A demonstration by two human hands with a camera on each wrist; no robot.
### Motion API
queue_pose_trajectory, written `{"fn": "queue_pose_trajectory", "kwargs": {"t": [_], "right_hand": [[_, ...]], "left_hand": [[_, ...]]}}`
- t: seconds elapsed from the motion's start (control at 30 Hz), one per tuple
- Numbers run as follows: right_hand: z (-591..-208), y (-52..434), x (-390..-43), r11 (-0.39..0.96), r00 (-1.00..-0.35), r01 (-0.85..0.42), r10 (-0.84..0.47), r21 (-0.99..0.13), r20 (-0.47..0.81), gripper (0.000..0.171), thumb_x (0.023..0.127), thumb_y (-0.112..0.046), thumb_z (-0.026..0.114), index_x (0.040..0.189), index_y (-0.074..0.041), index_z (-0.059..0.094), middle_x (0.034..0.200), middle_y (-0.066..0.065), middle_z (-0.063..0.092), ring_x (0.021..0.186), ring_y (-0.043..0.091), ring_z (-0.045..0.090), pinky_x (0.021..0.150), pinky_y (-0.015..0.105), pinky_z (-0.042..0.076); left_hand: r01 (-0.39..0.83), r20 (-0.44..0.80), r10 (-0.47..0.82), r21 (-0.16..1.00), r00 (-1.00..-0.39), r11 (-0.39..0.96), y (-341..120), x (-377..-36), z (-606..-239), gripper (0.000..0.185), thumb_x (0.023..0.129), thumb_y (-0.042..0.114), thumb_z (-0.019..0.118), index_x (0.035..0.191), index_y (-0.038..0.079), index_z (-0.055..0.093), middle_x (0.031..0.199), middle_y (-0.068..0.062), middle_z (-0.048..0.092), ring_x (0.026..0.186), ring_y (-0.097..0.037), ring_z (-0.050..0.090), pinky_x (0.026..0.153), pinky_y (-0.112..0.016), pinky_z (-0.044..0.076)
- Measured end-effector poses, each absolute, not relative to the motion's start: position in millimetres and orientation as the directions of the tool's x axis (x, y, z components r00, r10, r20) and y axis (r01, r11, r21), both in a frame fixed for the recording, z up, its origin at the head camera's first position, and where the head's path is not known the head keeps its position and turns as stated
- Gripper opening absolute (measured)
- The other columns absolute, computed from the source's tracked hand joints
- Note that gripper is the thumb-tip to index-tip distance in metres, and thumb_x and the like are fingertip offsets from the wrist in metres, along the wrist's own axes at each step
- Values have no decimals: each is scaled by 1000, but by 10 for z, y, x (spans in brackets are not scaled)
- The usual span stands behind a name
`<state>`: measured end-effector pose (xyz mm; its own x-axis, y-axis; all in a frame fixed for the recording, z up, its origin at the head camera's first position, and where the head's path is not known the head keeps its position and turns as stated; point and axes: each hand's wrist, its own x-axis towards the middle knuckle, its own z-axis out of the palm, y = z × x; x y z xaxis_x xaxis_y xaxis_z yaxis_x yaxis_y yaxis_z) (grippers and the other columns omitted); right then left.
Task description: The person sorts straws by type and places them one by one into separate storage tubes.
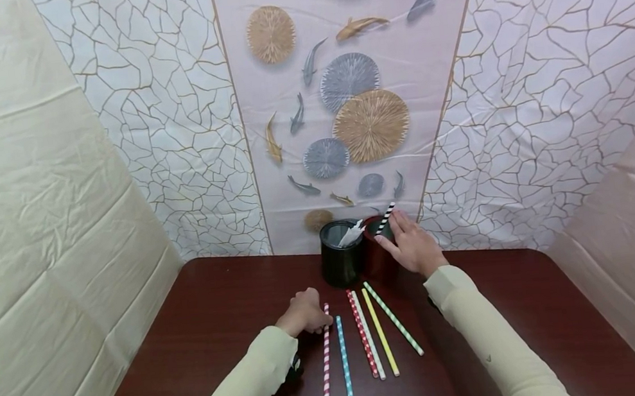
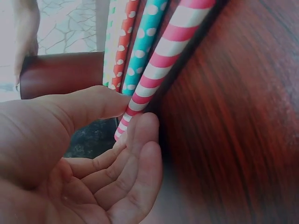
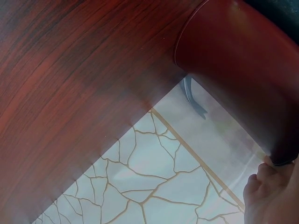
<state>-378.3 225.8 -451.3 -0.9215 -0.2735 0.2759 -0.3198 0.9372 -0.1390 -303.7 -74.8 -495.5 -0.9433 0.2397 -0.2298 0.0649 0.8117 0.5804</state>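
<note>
In the head view my left hand (image 1: pixel 306 313) is over the near-left table, pinching a pink-and-white striped paper straw (image 1: pixel 326 368). The left wrist view shows the thumb on one side of this straw (image 2: pixel 163 60) and fingertips on the other. My right hand (image 1: pixel 413 246) rests on the rim of a dark red cup (image 1: pixel 380 262), fingers extended. A black-and-white striped straw (image 1: pixel 386 216) leans in that cup beside the hand. In the right wrist view, part of the right hand (image 3: pixel 271 191) shows at the mouth of the red cup (image 3: pixel 243 60).
Touching the red cup's left side is a black cup (image 1: pixel 340 263) with crumpled white material (image 1: pixel 351 233) inside. Loose straws lie in front: blue (image 1: pixel 345 369), red dotted (image 1: pixel 362 335), pale (image 1: pixel 369 338), yellow (image 1: pixel 381 333) and green striped (image 1: pixel 394 319). A patterned cloth (image 1: pixel 186 108) hangs behind the table.
</note>
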Motion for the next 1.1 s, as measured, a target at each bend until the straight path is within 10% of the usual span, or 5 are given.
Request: {"fn": "queue_pose_trajectory", "kwargs": {"t": [0.7,1.1], "right_hand": [[-4515,2256,-3790,937,-921,-324,-281,-132,270,86,111,-60,36,162,9,28,173,28,24,162,43,24,130,57,27],[-4502,2256,-3786,936,-922,-324,-281,-136,265,85,111,-58,36,163,9,27,172,29,23,161,44,24,129,58,28]], "left_hand": [[116,-110,253,670,-961,733,-853,-3027,-4493,32,94,18,79,64,6,76,63,-7,74,72,-33,76,56,-27,47],[223,41,273,698,-961,680,-934,-3123,-4095,21,95,22,79,80,9,84,71,-7,78,68,-15,68,58,-26,47]]}}
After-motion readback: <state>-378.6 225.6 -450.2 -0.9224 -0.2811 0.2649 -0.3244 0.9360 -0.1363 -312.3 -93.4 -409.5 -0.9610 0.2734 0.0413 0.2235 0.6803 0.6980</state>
